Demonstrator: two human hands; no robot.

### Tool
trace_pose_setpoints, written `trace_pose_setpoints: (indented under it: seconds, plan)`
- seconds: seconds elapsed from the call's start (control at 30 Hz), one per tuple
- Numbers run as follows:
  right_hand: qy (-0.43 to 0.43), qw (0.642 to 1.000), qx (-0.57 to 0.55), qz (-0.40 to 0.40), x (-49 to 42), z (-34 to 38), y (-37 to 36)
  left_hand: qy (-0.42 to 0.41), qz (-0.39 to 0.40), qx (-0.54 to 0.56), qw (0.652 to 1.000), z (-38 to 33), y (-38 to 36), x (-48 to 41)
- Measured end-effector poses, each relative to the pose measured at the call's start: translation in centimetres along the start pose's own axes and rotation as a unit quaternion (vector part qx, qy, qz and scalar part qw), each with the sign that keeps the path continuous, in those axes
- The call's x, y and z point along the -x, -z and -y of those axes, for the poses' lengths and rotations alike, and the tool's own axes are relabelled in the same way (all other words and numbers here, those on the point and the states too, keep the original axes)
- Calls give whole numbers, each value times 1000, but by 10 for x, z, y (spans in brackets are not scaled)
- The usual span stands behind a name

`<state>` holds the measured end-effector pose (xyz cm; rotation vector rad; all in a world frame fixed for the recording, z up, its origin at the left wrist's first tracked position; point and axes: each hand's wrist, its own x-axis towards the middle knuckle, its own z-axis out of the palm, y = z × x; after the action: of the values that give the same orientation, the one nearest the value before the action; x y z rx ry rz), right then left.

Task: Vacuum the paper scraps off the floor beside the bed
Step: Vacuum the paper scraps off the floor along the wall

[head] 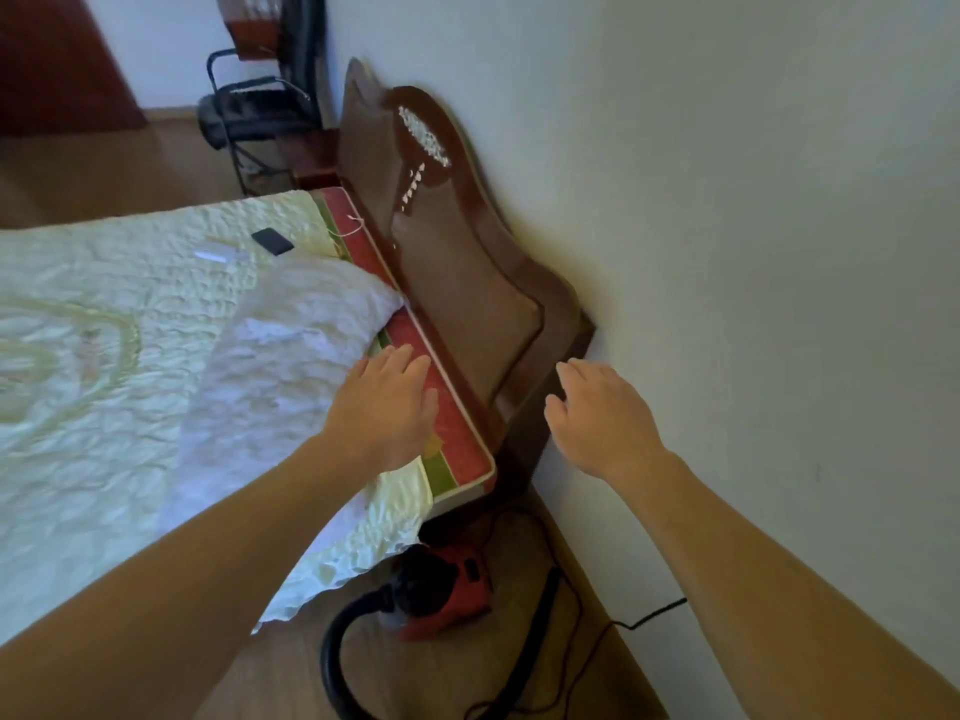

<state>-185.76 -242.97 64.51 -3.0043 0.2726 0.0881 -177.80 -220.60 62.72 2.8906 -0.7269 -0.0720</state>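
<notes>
A red vacuum cleaner (449, 589) stands on the wooden floor (280, 678) at the corner of the bed (104, 324), partly under the hanging cream bedspread. Its black hose (335, 662) curves toward me, and a black cord (597, 636) trails along the wall. My left hand (389, 407) hovers flat over the red mattress edge, fingers apart and holding nothing. My right hand (602, 413) is open in the air beside the brown headboard (457, 252), close to the white wall. No paper scraps show on the visible floor.
A white pillow (280, 366) lies near my left hand. A dark phone (272, 241) and a small white item rest on the bedspread farther back. A black chair (254, 111) stands beyond the headboard. The white wall (753, 200) fills the right side.
</notes>
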Motion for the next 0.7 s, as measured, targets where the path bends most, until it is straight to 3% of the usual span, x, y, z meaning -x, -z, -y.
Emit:
trace_pose_setpoints:
  seconds: [0.7]
  plan:
    - [247,969,20,-5,-62,254,-31,233,-18,14,972,240,33,123]
